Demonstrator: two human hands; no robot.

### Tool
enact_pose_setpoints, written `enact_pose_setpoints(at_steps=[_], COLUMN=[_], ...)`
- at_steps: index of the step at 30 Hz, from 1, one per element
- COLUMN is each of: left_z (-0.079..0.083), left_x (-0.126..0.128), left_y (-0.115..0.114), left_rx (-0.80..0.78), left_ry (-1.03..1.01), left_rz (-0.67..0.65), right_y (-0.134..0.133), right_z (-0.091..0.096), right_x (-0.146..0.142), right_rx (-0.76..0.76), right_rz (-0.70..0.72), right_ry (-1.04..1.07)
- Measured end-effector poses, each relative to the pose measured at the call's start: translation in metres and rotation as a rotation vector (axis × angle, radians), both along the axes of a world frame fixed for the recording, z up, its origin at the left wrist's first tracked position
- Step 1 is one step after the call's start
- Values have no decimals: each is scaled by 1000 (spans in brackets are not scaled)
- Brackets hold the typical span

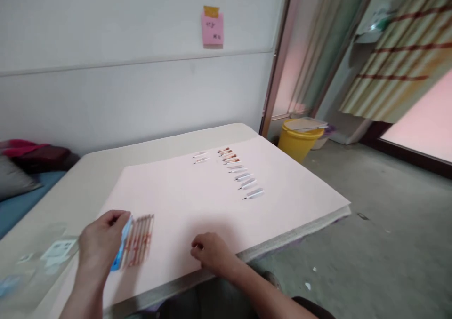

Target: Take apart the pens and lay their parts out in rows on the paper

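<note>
The left hand [102, 236] was over the near left part of the bench [88, 180], its grip clamped on the upper end of a blue strip [120, 253], thumb and fingertips together there. Just beside that strip, on its right, a row of slim pens [139, 241] with reddish-brown markings was ranged side by side above a pale pink sheet [169, 192]; the row was blurred, and whether it was joined to the strip I could not tell. The right hand [213, 251] was near the front edge of the bench, fingers curled in, with nothing visible in its grip; whether its fingertips met the thumb I could not tell.

Farther back on the sheet, well apart from both hands, a column of pieces ran towards the right hand: brown-ended pens [233, 159] at the far end, then clear-and-white pens [254, 194] with dark tips pointing left. Two white pens [202, 160] lay to the left of that column. At the left, near the left hand, was clear plastic packaging with a white label [58, 249]. A yellow bin [298, 140] stood beyond the bench's right side
</note>
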State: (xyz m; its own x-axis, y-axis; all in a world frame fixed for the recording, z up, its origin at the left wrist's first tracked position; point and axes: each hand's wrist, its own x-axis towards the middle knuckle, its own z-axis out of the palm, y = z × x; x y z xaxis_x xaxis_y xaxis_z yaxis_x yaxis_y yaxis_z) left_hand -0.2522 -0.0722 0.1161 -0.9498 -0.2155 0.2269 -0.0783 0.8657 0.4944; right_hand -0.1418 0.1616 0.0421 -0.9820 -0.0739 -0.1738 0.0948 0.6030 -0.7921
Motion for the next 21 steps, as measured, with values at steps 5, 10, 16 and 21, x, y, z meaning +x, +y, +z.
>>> enact_pose_setpoints(at_steps=[5,10,16,21], left_z=[-38,-69,-78,-79], left_x=[-4,-13,-17,-17], left_y=[-13,-7,2,8], left_rx=[-253,-375,-401,-415], left_ry=[-314,-464,-516,-481], left_rz=[-162,-197,-272,-230], right_y=[-1,-3,-2,2], right_z=[-9,-13,-9,-6], right_x=[-2,-3,-3,1], right_rx=[-60,-42,-54,-80], right_rz=[7,14,16,10], right_ry=[-41,-29,-20,-7])
